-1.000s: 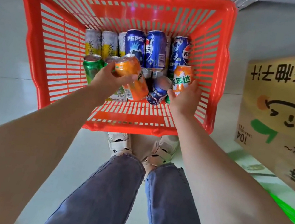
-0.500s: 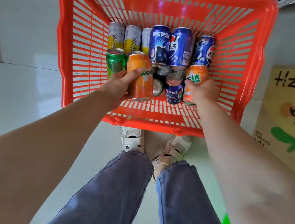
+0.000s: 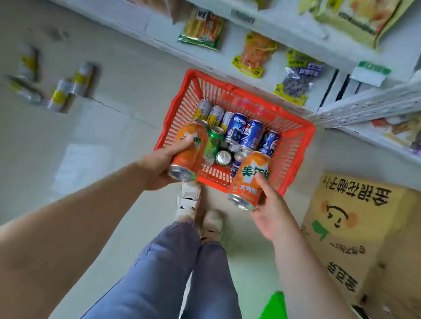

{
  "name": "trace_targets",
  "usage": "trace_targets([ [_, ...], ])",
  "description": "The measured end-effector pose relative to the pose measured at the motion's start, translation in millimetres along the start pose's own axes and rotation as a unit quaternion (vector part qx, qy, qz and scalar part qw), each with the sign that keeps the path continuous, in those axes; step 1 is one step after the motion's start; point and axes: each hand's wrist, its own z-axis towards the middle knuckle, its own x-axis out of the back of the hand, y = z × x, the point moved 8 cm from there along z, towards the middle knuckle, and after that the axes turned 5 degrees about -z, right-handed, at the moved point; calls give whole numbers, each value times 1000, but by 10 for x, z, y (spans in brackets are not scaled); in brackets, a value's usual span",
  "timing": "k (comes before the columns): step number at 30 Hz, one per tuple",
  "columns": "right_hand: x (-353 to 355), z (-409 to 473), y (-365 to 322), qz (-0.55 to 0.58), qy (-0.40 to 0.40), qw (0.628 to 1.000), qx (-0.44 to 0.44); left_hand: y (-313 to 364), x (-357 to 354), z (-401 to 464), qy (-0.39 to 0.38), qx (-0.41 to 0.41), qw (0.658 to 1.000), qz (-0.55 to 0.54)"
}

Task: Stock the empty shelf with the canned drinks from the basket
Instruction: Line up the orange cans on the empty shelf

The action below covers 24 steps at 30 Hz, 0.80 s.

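Both orange cans now lifted clear of basket: left hand grasps one, right hand the other. Shelving comes next.

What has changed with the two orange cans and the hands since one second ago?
Both hands lifted their orange cans up out of the red basket: left hand grips one, right hand the other. The blue and green cans stayed in the basket.
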Motion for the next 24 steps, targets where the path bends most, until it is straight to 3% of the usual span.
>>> trace_targets([
  [5,-683,-946,-174,-2,-73,997,3,128,161,-1145,-11,-40,996,-79],
  [10,-1552,-1614,-269,-94,-121,988,3,193,597,-2122,13,-96,977,-189],
  [14,-2339,-1910,-196,-171,-161,972,13,301,1160,-2678,54,-137,965,-218],
  [19,-3304,-2108,38,-251,-174,952,36,510,1932,-3246,38,-174,948,-265],
  [24,-4295,-2269,372,-280,-179,941,62,863,2855,-3843,49,-210,945,-246],
])
